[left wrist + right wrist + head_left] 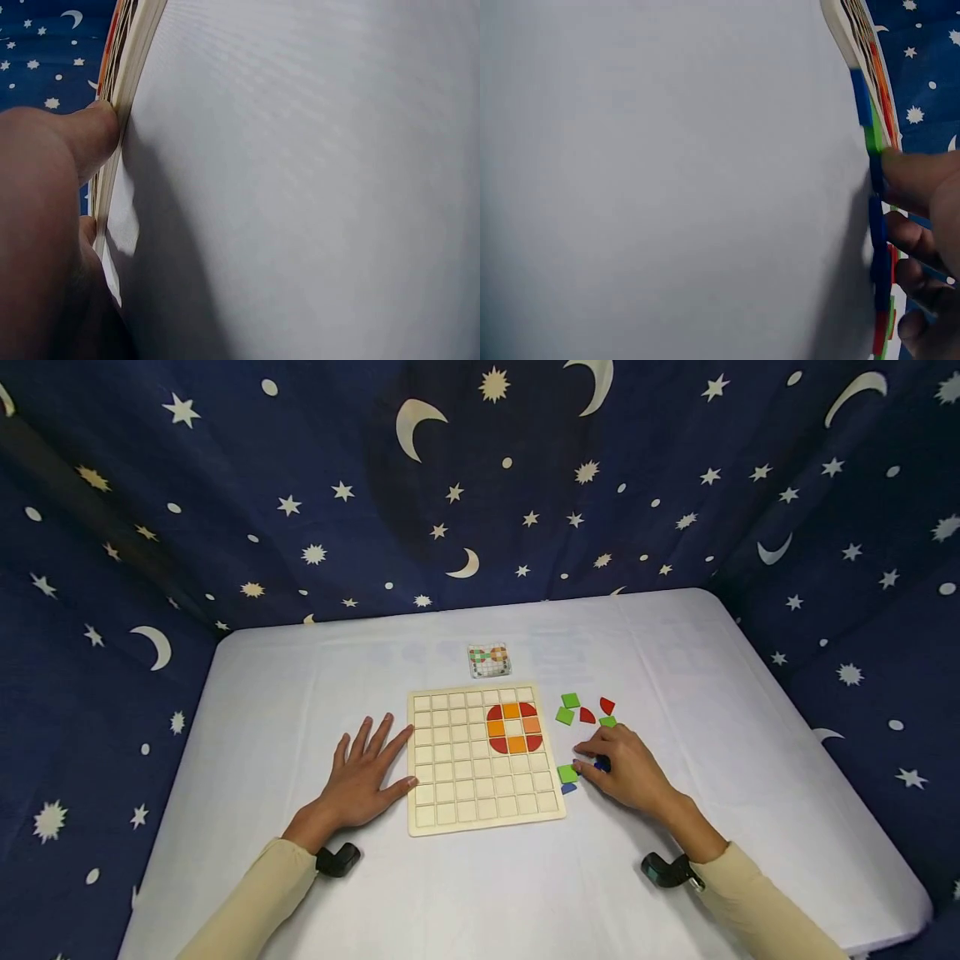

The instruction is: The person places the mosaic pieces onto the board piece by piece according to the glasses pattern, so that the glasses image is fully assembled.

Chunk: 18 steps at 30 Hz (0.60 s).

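A pale wooden grid board [464, 789] lies flat, with a ring of red quarter-round pieces [494, 712] and orange squares [517, 744] set in its upper right cells. My left hand [358, 787] is spread out, its thumb and fingertip touching the board's left edge. Right of the board, my right hand [628, 770] is low over loose pieces, thumb and index finger bent with a gap between them. Its thumb touches or nearly touches a green square [567, 774]. Blue pieces [877, 221] lie under and beside these fingers, partly hidden.
Beyond the board lies a small pattern card [489, 661]. More green squares [565, 716] and red quarter-round pieces [587, 716] lie loose near the right hand. A blue piece [569, 788] rests by the board's right edge. A star-patterned cloth [360, 527] hangs around the white table [300, 668].
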Available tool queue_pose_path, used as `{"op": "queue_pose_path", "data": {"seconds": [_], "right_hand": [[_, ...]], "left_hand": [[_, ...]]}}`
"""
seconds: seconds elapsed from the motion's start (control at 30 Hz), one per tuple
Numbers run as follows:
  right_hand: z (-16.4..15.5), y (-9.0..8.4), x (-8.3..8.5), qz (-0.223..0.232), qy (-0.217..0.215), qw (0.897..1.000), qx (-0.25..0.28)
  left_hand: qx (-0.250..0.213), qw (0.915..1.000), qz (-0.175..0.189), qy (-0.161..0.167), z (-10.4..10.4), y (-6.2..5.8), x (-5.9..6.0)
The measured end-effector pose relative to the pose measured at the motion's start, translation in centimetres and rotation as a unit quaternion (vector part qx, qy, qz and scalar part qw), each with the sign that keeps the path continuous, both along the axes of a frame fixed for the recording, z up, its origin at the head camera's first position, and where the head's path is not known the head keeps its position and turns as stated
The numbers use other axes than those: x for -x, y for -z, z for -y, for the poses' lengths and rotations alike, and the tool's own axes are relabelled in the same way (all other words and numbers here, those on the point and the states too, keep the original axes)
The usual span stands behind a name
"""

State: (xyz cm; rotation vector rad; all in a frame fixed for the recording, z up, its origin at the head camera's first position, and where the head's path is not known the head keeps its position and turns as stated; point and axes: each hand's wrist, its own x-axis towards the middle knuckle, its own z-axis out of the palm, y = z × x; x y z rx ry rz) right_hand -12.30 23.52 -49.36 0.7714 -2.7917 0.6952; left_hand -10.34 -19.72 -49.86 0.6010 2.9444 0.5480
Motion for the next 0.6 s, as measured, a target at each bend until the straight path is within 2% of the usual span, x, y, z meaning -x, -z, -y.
{"op": "queue_pose_path", "data": {"seconds": [0.2,0.4,0.47,0.6], "right_hand": [[0.2,0.1,-1.4,0.008,-0.034,0.999,0.005],[0.2,-0.4,-2.0,0.047,-0.030,0.998,-0.004],[0.3,-0.6,-2.0,0.071,-0.020,0.997,0.014],[0.6,-1.2,-1.6,0.114,-0.006,0.990,0.087]], "left_hand": [[-0.008,1.0000,0.001,-0.002,0.0,-0.3,-0.1],[-0.008,1.0000,-0.002,0.000,-0.1,-0.3,-0.2],[-0.002,1.0000,0.000,-0.001,0.0,-0.4,-0.1],[0.006,1.0000,0.007,0.000,0.0,-0.5,-0.1]]}}
